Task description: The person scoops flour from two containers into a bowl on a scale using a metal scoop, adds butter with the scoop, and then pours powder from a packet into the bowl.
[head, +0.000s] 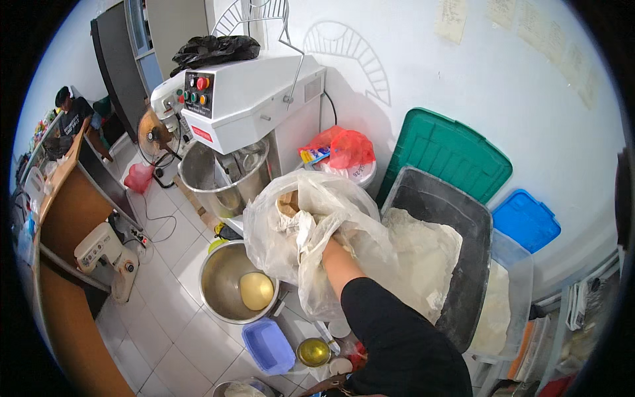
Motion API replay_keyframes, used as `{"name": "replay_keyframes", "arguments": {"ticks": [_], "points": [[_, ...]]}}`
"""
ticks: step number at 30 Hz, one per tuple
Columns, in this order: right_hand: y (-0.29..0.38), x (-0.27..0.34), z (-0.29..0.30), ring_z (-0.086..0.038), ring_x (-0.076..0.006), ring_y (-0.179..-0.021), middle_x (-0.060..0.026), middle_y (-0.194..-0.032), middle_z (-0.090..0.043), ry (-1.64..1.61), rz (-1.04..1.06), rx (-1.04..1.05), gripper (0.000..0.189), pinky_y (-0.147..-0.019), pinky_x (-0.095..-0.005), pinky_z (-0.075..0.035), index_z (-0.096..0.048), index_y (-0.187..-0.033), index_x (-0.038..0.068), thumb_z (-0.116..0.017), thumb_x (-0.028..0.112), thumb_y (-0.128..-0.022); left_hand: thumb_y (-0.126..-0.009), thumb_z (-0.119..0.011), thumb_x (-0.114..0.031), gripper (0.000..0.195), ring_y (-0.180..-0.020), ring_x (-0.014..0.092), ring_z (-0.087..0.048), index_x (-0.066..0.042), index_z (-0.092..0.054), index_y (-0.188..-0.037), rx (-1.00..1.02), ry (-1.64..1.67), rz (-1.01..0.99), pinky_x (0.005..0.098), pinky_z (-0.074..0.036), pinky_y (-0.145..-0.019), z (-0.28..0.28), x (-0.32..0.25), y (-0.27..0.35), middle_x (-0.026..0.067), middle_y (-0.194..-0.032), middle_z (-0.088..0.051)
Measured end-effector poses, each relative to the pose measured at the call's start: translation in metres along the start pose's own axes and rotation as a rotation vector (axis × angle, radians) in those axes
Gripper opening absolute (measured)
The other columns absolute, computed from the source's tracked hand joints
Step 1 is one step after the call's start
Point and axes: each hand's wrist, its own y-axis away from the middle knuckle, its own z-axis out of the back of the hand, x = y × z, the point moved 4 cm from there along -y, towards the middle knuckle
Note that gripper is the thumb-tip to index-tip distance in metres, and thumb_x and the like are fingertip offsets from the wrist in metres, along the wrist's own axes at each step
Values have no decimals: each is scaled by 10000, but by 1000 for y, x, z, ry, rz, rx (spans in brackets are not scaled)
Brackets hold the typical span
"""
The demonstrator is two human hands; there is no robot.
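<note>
My right forearm (342,265), in a black sleeve, reaches into a large clear plastic bag (362,198); the bag's folds hide my right hand. A crumpled brown and white paper piece (289,204) shows within the bag. Right of it, a dark grey tub (469,278) holds pale flour-like powder (421,258). Left of the bag, a steel bowl (211,283) on the floor contains a smooth pale-yellow dough ball or lump (256,291). Below are a purple plastic basin (268,346) and a small bowl of yellow liquid (314,352). My left hand is out of view.
A white spiral dough mixer (248,109) with a steel bowl (223,198) stands ahead. Green (446,149) and blue (527,221) lids lean by the wall. A clear tub (521,297) is at right. A stand mixer (106,253) and a seated person (74,116) are at left.
</note>
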Motion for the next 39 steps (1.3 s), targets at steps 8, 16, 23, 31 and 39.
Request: {"name": "replay_keyframes", "arguments": {"ticks": [8, 16, 23, 31, 39], "points": [[-13, 1, -4, -616, -309, -958, -191, -1094, -614, -202, -103, 99, 338, -795, -412, -487, -643, -1048, 43, -538, 268, -818, -761, -616, -366, 600, -1080, 296, -515, -87, -428, -1258, 13, -19, -54, 414, -386, -913, 3, -24, -23, 121, -1106, -569], [-16, -9, 3, -616, -300, -951, -198, -1095, -610, -401, -184, 155, 349, -790, -406, -485, -636, -1057, 36, -556, 271, -810, -755, -613, -374, 587, -1084, 297, -509, -90, -441, -1240, 45, -36, -89, 416, -379, -915, -1, -37, -26, 120, -1113, -562], [-3, -25, 10, -616, -293, -945, -205, -1095, -606, -715, -251, 203, 361, -785, -400, -483, -630, -1065, 30, -573, 273, -803, -750, -610, -381, 577, -1088, 297, -504, -92, -453, -1223, 61, -49, -126, 418, -373, -916, 1, -37, -25, 119, -1118, -557], [39, -43, 36, -619, -215, -737, -133, -847, -666, -703, -117, 134, 310, -679, -349, -479, -670, -917, 14, -628, 296, -796, -744, -607, -388, 565, -1092, 298, -498, -95, -466, -1205, 66, -63, -164, 420, -366, -917, 7, -30, -15, 118, -1125, -550], [154, -69, 97, -392, -78, -469, 24, -592, -474, -1058, -301, 156, 289, -424, -253, -289, -613, -741, 61, -618, 325, -858, -738, -605, -396, 554, -1096, 299, -492, -97, -479, -1186, 67, -61, -211, 422, -360, -919, 9, -25, 1, 117, -1132, -544]]}}
